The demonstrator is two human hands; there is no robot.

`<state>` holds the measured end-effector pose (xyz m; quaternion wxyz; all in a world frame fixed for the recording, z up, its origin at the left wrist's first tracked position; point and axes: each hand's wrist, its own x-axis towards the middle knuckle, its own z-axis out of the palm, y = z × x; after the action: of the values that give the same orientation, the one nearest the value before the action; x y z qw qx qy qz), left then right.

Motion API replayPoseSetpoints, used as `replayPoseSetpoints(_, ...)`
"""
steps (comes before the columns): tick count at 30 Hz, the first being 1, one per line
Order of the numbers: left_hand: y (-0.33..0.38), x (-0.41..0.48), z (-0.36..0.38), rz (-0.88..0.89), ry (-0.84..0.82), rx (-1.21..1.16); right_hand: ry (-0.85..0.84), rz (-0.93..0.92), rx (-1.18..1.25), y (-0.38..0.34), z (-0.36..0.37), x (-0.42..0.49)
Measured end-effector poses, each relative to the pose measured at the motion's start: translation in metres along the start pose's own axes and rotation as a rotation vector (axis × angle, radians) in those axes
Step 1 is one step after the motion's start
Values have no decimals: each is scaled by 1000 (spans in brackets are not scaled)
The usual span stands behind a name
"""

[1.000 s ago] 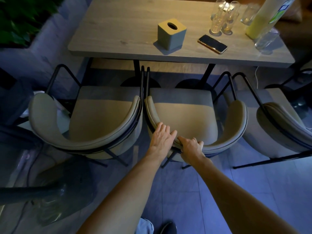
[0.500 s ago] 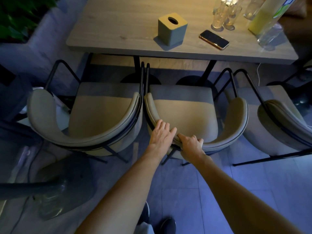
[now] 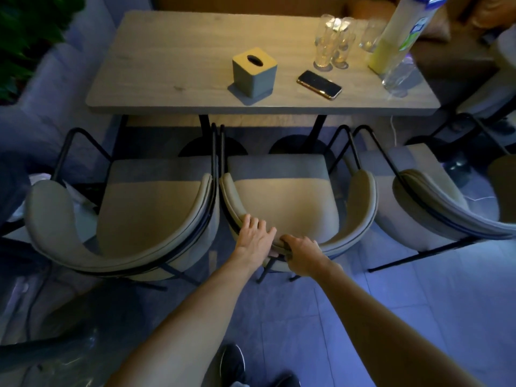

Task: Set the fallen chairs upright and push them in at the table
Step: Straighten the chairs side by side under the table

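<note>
Chair (image 3: 282, 202) upright; right hand (image 3: 304, 255) seemingly grips.

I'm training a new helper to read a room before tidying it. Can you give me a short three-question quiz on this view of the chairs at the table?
1. True or false: the three chairs on the near side of the table all stand upright.
2. The left hand and the right hand are both on the backrest of which chair? A) left B) middle C) right
3. Which flat thing lies on the table just right of the tissue box?
Key: 1 true; 2 B, the middle chair; 3 the phone.
</note>
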<state>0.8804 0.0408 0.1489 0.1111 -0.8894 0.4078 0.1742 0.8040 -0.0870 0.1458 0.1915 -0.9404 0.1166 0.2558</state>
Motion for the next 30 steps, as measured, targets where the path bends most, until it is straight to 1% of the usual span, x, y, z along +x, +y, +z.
replayPoseSetpoints(2,9,4,-4,37,3,-23,-7,16,0,11,-11,-9)
replayPoseSetpoints(7,56,22,-33,109,112,-112,30,75,30,48,-47,-34)
replayPoseSetpoints(12,126,52,-94,148,219,-98,135,140,-25,118,-96,-68)
replayPoseSetpoints(16,179,73,-136,150,288,-108,159,141,-68,175,-129,-88)
replayPoseSetpoints(20,250,93,-167,153,277,-124,166,153,-54,253,-152,-115)
replayPoseSetpoints(23,301,106,-177,179,280,-128,139,224,-69,305,-168,-133)
replayPoseSetpoints(26,339,125,-179,201,249,-111,113,277,-28,352,-173,-139)
replayPoseSetpoints(30,378,160,-176,228,212,-83,130,315,18,405,-172,-135)
